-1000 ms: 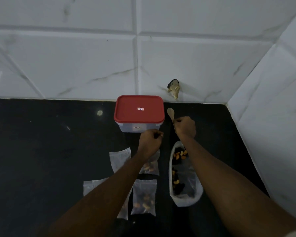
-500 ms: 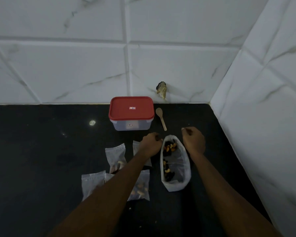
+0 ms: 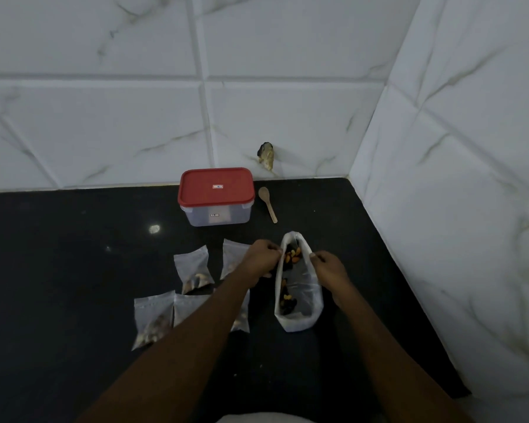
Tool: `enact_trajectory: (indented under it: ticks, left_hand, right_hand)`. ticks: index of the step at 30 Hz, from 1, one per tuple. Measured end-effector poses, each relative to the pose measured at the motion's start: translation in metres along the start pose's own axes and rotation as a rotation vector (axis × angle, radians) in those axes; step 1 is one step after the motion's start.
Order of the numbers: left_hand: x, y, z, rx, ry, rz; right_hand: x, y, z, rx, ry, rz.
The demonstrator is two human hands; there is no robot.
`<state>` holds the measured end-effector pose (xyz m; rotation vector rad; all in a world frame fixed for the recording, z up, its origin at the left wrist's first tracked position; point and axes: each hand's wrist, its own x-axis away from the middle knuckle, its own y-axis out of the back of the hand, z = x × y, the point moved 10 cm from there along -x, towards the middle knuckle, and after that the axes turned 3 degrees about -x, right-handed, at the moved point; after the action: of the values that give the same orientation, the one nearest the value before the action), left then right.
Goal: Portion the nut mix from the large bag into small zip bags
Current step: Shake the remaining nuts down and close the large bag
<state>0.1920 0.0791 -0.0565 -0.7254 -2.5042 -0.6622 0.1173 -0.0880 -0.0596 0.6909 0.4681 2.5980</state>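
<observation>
Looked to me like the mouth of the large bag was being spread to get at the nut mix. The way to do it right: pull the two sides apart evenly and gently, and leave the bottom sitting on the counter so the floppy thing doesn't tip and spill.

The left hand had its fingers curled in tight, pinching the rim at the bag's 9 o'clock side. The right hand did the same at 3 o'clock, so neither hand was spread wide. The bag stood mid-counter between them, with mix showing inside.

The small zip bags lay flat off at its 9 o'clock, some with nuts in. A red-lidded container sat at 11 o'clock and a wooden spoon at 12, neither touched.
</observation>
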Motion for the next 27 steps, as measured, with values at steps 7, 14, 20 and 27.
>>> enact_trajectory:
  ticks: [7,14,20,27]
  left_hand:
    - [0.016,-0.019,0.007,0.308,0.065,0.100]
    - [0.018,-0.022,0.002,0.336,0.080,0.155]
    - [0.013,-0.019,-0.006,0.283,0.053,0.209]
    - [0.005,-0.017,-0.002,0.350,0.080,0.150]
  right_hand:
    - [0.007,0.005,-0.015,-0.358,-0.070,0.132]
    - [0.006,0.004,-0.008,-0.297,-0.068,0.298]
    - [-0.006,0.007,-0.005,-0.355,-0.116,0.307]
    - [-0.013,0.003,0.001,-0.289,-0.072,0.317]
